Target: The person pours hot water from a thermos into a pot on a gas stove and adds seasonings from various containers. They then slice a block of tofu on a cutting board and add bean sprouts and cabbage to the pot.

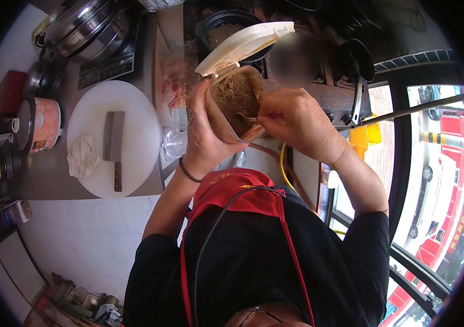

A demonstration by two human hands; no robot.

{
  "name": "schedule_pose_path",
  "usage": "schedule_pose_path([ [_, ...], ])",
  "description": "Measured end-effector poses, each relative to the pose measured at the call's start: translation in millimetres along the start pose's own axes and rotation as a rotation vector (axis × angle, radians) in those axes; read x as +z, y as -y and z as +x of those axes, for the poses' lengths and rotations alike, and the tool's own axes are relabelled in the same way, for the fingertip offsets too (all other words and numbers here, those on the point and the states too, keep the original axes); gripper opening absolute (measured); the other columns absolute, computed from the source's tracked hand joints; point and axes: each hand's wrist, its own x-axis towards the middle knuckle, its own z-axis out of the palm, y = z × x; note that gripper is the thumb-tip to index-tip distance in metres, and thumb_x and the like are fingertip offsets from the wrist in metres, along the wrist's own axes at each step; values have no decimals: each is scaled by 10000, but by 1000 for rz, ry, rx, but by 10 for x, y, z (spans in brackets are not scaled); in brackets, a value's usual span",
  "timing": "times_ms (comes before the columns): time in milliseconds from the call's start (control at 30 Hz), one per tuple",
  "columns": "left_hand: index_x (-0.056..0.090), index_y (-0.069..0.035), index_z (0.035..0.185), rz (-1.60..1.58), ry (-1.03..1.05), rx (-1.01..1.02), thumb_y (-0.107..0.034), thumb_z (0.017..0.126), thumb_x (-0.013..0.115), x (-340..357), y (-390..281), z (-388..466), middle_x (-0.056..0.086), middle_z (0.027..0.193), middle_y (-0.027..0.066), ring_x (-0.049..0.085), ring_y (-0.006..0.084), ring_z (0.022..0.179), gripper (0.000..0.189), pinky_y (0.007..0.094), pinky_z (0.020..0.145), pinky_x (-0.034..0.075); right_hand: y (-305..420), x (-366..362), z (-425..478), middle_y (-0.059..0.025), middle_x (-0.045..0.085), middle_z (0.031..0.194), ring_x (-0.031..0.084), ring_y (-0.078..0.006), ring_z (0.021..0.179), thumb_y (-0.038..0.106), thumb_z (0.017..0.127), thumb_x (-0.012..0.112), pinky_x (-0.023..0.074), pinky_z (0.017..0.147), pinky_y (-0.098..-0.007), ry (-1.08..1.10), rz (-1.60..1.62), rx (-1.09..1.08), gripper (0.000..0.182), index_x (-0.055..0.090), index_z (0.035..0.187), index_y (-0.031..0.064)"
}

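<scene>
A plastic container [215,118] with its hinged white lid [244,45] raised holds a coarse brown seasoning powder [234,96]. My left hand [201,126] grips it from the left and below. In my right hand [297,118], at the container's right edge, is the handle of a small spoon [243,116], whose bowl rests in the powder. Behind the lid, a black pot [203,30] with brownish contents stands on the stove.
On the left counter, a cleaver [114,139] and a crumpled cloth [83,157] lie on a round white cutting board [142,118]. A steel pot [81,28] stands beyond it. A black pan [354,61] sits at the stove's right, its handle pointing towards me.
</scene>
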Motion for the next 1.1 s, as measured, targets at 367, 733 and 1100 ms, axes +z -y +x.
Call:
schedule_pose_path([
  [367, 217, -11, 1394, -82, -87, -120, -122, 542, 882, -124, 130, -70, 422, 1279, 210, 488, 334, 1162, 1086, 405, 966, 423, -141, -221, -3, -16, 622, 719, 545, -68, 656, 118, 840, 655, 454, 601, -222, -84, 503, 360, 151, 674, 883, -26],
  [733, 224, 0, 1387, -103, -153, -185, -131, 550, 871, -400, 244, -257, 408, 1289, 206, 467, 331, 1188, 1066, 413, 992, 395, -1071, -62, 917, -125, 655, 726, 616, -270, 614, 128, 786, 643, 470, 576, -330, -549, -658, 99, 136, 654, 791, -8],
  [1100, 190, -22, 1408, -302, 120, -147, -136, 626, 858, -10, 68, -359, 417, 1326, 158, 442, 261, 1233, 1035, 380, 1018, 386, 195, 334, -153, -50, 583, 769, 571, -237, 784, 103, 722, 686, 409, 720, -342, -220, -267, -76, 85, 612, 753, 74],
])
